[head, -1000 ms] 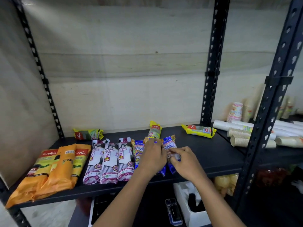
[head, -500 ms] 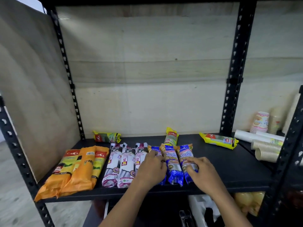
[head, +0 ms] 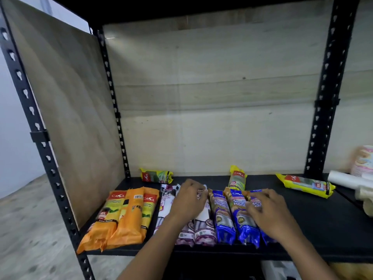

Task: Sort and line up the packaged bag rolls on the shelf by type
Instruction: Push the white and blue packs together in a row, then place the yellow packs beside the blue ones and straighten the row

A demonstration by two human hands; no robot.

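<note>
On the black shelf (head: 323,229), bag rolls lie side by side along the front. Three orange packs (head: 129,215) are at the left, then white-and-purple rolls (head: 203,229), then three blue rolls (head: 224,217). My left hand (head: 187,201) lies flat on the white-and-purple rolls, fingers spread. My right hand (head: 264,211) rests palm down on the rightmost blue rolls. Three yellow-green rolls lie loose further back: one at the back left (head: 156,176), one upright-pointing behind the blue rolls (head: 238,178), one at the right (head: 306,185).
Black perforated uprights (head: 323,118) frame the bay, with a wooden side panel (head: 66,118) at left. White rolls (head: 347,179) and stacked paper cups (head: 363,160) sit on the neighbouring shelf at right. An upper shelf runs overhead.
My left hand slid left from the blue rolls onto the white-and-purple rolls. My right hand stayed on the blue rolls. The camera view shifted left and closer.
</note>
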